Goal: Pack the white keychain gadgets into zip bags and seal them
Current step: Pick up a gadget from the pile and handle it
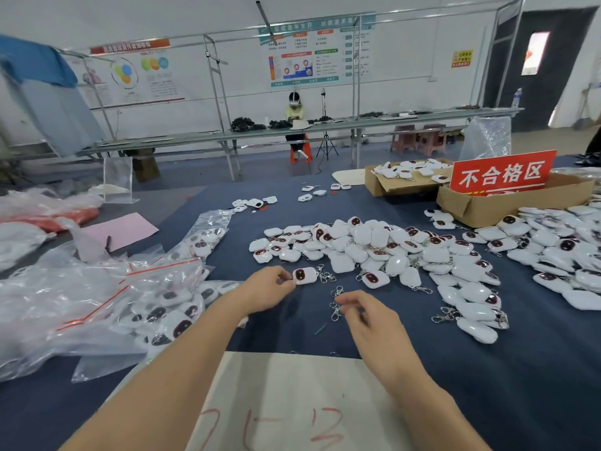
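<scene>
Clear zip bags (107, 297) hold gadgets (182, 327) — left hand (270, 288) pinches a loose gadget (304, 275), grip of right hand (370, 320) unclear.

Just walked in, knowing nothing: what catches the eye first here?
A heap of white keychain gadgets sprawls across the middle and right of the dark blue table. A red sign stands in a cardboard box at the back right. Up front, the left hand pinches a single gadget, beside filled zip bags on the left.
</scene>
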